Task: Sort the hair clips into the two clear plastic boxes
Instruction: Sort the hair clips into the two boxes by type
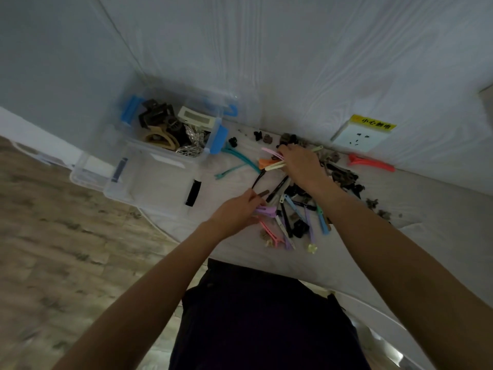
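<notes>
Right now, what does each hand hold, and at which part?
Right hand grips a bundle of long clips at one end. Left hand pinches a purple clip; the exact part is hidden.

On the white table, against the wall, both hands work in a pile of clips. The right hand grips a bundle of long clips, cream, pink and orange among them. The left hand pinches a dark clip beside a purple one. At the table's left edge stand two clear boxes: the far box holds claw clips, the near box a black clip. A red clip lies near a socket.
</notes>
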